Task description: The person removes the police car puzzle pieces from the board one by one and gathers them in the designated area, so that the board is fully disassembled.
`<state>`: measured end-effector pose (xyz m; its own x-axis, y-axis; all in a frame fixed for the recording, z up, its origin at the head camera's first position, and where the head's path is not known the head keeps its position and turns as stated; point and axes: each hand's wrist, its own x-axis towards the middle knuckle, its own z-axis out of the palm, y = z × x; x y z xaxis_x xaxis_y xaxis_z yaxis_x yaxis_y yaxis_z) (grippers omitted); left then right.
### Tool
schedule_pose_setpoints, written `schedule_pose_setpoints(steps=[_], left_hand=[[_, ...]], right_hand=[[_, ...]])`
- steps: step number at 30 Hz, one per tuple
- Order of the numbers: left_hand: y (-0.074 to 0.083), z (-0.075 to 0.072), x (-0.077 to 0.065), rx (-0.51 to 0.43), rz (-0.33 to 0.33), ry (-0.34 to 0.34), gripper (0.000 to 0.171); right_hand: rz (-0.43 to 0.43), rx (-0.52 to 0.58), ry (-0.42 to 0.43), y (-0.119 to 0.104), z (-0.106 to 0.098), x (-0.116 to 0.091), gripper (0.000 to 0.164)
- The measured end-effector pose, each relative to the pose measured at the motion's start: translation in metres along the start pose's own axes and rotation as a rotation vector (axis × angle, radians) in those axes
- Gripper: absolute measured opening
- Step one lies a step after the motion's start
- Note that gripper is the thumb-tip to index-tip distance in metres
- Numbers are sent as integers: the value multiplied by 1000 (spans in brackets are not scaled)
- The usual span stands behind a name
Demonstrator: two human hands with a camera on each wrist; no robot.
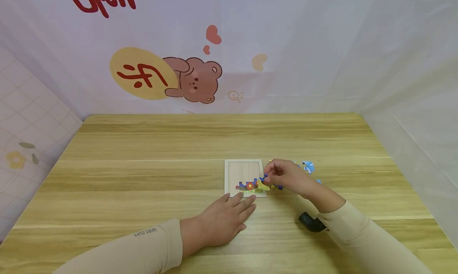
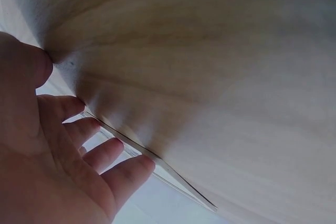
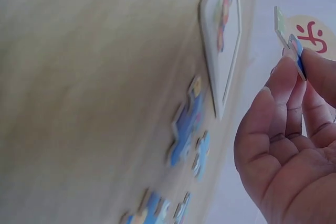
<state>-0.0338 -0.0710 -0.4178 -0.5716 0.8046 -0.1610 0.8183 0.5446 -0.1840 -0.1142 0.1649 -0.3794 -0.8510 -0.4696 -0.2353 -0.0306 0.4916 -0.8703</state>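
A light wooden puzzle tray [image 1: 227, 174] lies on the table, with several joined pieces [image 1: 249, 185] along its near edge, red, blue and green. My right hand [image 1: 286, 176] pinches a jigsaw piece [image 1: 264, 184] above the tray's near right corner. In the right wrist view that jigsaw piece [image 3: 297, 56] is between thumb and fingertips, tilted clear of the table. My left hand [image 1: 225, 220] lies with fingers spread, its fingertips at the tray's near edge. The left wrist view shows those fingers [image 2: 126, 177] straight against the tray's edge [image 2: 168, 169].
Loose jigsaw pieces [image 1: 308, 166] lie right of the tray, partly hidden behind my right hand; the right wrist view shows several, including a blue one [image 3: 184, 129]. A black curved object [image 1: 310, 222] is by my right cuff. A printed curtain [image 1: 304, 79] stands behind the table.
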Motion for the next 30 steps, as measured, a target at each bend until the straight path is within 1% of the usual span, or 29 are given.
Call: schedule_pose_setpoints(steps=[6,11,18,22,30], left_hand=[[0,-1,0,10,-5,9,53],[0,-1,0,8,-5,7,53],[0,-1,0,1,-5,4,53],[0,-1,0,5,-4,0,53],[0,-2,0,-7,-4,-20,53]], right_hand=[[17,11,-6,9,-3,-8,12],[3,16,-27,16,-6,-15,13],[-25,-29,-55,22,-8,-24,12],[-16,-27,-71,25,-8,-28,11],[9,-67,-77,28,-6,-30,12]])
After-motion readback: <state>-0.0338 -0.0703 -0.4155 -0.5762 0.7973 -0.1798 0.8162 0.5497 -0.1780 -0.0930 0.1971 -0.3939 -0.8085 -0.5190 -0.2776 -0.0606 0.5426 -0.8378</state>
